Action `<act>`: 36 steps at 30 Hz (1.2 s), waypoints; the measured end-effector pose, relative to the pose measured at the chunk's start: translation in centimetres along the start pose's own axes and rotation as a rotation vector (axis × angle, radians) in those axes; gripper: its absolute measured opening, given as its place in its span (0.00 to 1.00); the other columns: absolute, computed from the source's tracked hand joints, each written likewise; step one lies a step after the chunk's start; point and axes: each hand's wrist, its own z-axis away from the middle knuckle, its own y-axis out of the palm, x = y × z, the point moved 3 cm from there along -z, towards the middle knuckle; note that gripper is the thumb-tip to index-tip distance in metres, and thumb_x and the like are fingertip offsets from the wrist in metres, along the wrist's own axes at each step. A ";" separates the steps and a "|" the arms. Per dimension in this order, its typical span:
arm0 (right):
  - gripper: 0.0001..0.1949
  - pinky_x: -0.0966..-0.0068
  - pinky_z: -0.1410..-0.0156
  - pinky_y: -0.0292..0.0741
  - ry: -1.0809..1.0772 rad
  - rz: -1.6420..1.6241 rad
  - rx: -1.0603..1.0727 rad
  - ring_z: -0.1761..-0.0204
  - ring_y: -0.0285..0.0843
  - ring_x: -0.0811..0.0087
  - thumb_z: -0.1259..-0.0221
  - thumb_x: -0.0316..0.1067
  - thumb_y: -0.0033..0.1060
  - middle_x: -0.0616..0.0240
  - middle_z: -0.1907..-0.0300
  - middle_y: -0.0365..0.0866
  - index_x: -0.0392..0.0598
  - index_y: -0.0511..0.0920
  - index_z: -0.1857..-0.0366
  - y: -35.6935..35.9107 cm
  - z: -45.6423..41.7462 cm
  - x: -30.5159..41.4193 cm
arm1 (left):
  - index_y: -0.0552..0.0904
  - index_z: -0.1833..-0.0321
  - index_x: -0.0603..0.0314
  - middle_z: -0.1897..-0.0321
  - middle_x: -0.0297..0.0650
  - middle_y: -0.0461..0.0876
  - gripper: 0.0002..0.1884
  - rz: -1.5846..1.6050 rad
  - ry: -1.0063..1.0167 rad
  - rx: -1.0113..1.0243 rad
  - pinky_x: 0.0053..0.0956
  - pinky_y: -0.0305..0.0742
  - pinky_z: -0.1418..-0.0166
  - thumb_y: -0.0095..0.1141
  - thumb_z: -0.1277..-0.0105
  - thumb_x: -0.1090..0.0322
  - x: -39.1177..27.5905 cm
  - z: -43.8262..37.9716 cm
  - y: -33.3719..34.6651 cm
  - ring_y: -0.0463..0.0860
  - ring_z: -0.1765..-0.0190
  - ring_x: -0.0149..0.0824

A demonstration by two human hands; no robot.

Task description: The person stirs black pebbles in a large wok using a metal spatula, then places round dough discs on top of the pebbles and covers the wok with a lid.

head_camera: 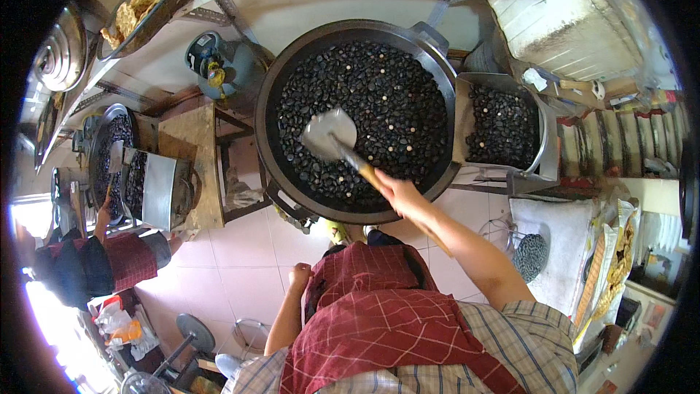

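My right hand [403,196] is closed around the wooden handle of a metal shovel [333,132]. Its broad blade rests among black pebbles [383,99], a few pale round pieces scattered through them. They fill a large dark metal pan [264,115] directly before me. Down by my dark red checked apron [377,334], my left hand [301,275] is curled in, with nothing visible in it. A metal scoop-shaped bin [547,126] at the pan's right side holds more of the same pebbles.
A gas cylinder [224,68] stands behind the pan's left side, near a wooden table [191,159]. Further left, another person [104,260] works at a smaller pan [135,134]. Flatbreads [145,0] lie upper left. A stool [529,257] is right; pale tiled floor [240,268] lies below.
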 end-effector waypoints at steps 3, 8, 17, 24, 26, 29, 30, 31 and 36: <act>0.24 0.76 0.83 0.68 -0.094 -0.013 -0.019 0.87 0.69 0.77 0.31 0.37 0.45 0.68 0.86 0.71 0.69 0.59 0.32 0.7 4.7 -2.5 | 0.82 0.61 0.63 0.76 0.41 0.85 0.17 0.209 -0.130 -0.022 0.28 0.78 0.60 0.50 0.42 0.56 3.7 -1.4 1.7 0.86 0.68 0.35; 0.24 0.67 0.75 0.72 0.098 0.056 -0.488 0.82 0.75 0.62 0.32 0.36 0.47 0.55 0.85 0.73 0.60 0.60 0.32 -1.7 7.0 -9.8 | 0.83 0.62 0.63 0.76 0.42 0.85 0.16 0.270 -0.170 -0.016 0.28 0.78 0.61 0.50 0.42 0.58 2.3 -0.4 1.4 0.86 0.69 0.35; 0.23 0.78 0.84 0.67 0.195 -0.438 -0.280 0.88 0.65 0.80 0.30 0.40 0.43 0.72 0.86 0.66 0.72 0.59 0.32 -3.2 -4.7 -3.2 | 0.82 0.62 0.65 0.75 0.42 0.86 0.15 0.279 -0.216 0.005 0.27 0.79 0.63 0.53 0.42 0.59 -1.7 0.2 -0.2 0.86 0.70 0.34; 0.24 0.72 0.80 0.70 0.012 -0.085 -0.092 0.85 0.71 0.73 0.32 0.37 0.43 0.65 0.84 0.72 0.65 0.60 0.32 -0.9 -9.0 3.7 | 0.81 0.60 0.64 0.75 0.43 0.85 0.14 0.311 -0.187 -0.026 0.25 0.78 0.65 0.53 0.40 0.60 -1.0 -0.4 0.8 0.85 0.71 0.32; 0.25 0.65 0.78 0.69 -0.111 -0.064 -0.131 0.84 0.73 0.64 0.34 0.36 0.46 0.56 0.84 0.75 0.59 0.60 0.32 -0.9 -8.2 3.6 | 0.81 0.61 0.64 0.75 0.42 0.85 0.14 0.423 -0.191 -0.038 0.24 0.78 0.64 0.53 0.41 0.60 -1.8 -0.1 0.6 0.85 0.71 0.32; 0.24 0.63 0.78 0.69 -0.213 0.080 -0.092 0.85 0.74 0.57 0.34 0.36 0.47 0.50 0.83 0.74 0.58 0.62 0.33 0.0 -3.4 -1.2 | 0.82 0.62 0.65 0.76 0.41 0.85 0.14 0.334 -0.183 -0.068 0.24 0.78 0.65 0.53 0.41 0.60 -2.7 0.8 0.6 0.85 0.71 0.31; 0.23 0.62 0.74 0.71 -0.341 0.096 -0.138 0.80 0.78 0.55 0.33 0.38 0.47 0.48 0.78 0.78 0.61 0.63 0.34 0.4 -1.6 -3.5 | 0.82 0.62 0.66 0.76 0.42 0.85 0.14 0.499 -0.183 -0.023 0.25 0.78 0.64 0.53 0.41 0.61 0.8 -0.3 1.7 0.85 0.70 0.32; 0.21 0.62 0.68 0.73 -0.094 0.019 -0.010 0.73 0.81 0.54 0.32 0.40 0.46 0.47 0.72 0.80 0.63 0.64 0.35 -1.7 1.9 -2.1 | 0.82 0.62 0.66 0.76 0.42 0.85 0.15 0.426 -0.163 -0.046 0.26 0.79 0.63 0.53 0.42 0.60 1.1 -0.3 2.1 0.86 0.69 0.33; 0.24 0.74 0.82 0.69 0.052 -0.153 -0.399 0.88 0.70 0.73 0.31 0.40 0.45 0.65 0.85 0.72 0.65 0.59 0.32 -5.7 -1.3 -5.1 | 0.83 0.63 0.63 0.76 0.42 0.85 0.15 0.345 -0.217 -0.050 0.28 0.79 0.62 0.53 0.43 0.59 3.0 -0.1 3.7 0.85 0.69 0.35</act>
